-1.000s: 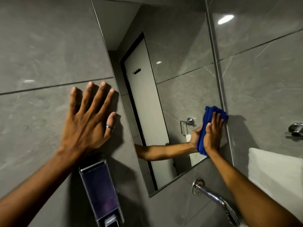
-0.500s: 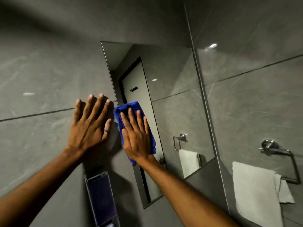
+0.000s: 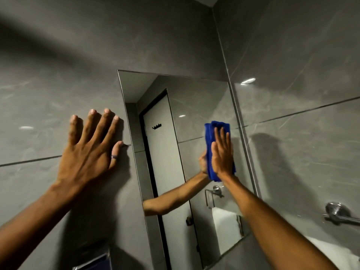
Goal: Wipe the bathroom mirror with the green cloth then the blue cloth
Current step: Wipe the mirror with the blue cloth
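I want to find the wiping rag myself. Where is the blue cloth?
Find the tall mirror on the grey tiled wall. Near its right edge, the right hand presses flat on the blue cloth. It is the only bright blue thing on the glass.

The blue cloth [image 3: 211, 151] is folded into an upright pad, flat against the glass near the right edge of the mirror [image 3: 194, 106]; the mirror is tall, rectangular, thin-framed.

Two hands [image 3: 87, 152], one cloth [image 3: 209, 149], one mirror [image 3: 194, 106]
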### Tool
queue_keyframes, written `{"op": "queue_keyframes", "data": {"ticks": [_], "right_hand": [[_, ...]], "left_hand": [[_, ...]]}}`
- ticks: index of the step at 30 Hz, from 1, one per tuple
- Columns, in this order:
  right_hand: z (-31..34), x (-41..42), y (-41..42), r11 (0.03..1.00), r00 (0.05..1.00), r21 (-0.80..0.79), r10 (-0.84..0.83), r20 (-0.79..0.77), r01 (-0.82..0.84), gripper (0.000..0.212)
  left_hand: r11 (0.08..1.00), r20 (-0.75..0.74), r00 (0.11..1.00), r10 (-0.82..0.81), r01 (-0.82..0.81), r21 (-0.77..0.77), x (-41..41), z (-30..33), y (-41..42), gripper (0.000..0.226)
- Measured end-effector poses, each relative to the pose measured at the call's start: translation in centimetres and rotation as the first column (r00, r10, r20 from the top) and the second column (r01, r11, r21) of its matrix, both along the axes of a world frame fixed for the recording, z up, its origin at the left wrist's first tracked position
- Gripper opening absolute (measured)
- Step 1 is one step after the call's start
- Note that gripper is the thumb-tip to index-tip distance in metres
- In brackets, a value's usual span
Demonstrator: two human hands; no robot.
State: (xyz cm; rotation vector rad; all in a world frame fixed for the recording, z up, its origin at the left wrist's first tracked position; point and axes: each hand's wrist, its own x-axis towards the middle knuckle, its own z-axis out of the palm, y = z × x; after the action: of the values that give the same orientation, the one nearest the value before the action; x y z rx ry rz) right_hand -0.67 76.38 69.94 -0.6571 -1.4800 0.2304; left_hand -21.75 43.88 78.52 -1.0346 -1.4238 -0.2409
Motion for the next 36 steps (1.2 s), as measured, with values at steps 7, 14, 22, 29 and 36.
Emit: {"op": "queue_keyframes", "data": {"ticks": [7, 14, 22, 29, 36], "right_hand": [[-1.3, 3.9, 5.5, 0.968, 0.986, -0.228, -0.131, -0.099, 0.106, 0.053], [4.8, -4.8, -6.6, 0.966, 0.995, 0.256, -0.051, 0.089, 0.027, 0.059], [15.6, -12.5, -17.9, 0.825, 0.959, 0.564, -0.129, 0.253, -0.038, 0.056], [18.7, -6.8, -10.7, 0.921, 0.98, 0.39, -0.061, 0.189, -0.018, 0.057], [17.0, 1.7, 2.6, 0.996, 0.997, 0.05, -0.078, 0.008, 0.078, 0.054]], "left_hand": [[1.0, -0.052, 0.999, 0.012, -0.011, 0.021, -0.2, 0.3, 0.3, 0.075], [1.0, -0.008, 1.0, 0.025, -0.025, 0.001, 0.2, 0.2, 0.1, 0.075], [0.999, -0.004, 1.0, 0.026, -0.026, 0.023, 0.5, 0.2, 0.1, 0.074], [0.998, -0.024, 1.0, -0.014, 0.015, 0.061, 0.3, 0.2, 0.4, 0.073], [0.996, -0.084, 0.996, 0.018, -0.011, 0.09, -0.4, 0.2, 0.9, 0.074]]}}
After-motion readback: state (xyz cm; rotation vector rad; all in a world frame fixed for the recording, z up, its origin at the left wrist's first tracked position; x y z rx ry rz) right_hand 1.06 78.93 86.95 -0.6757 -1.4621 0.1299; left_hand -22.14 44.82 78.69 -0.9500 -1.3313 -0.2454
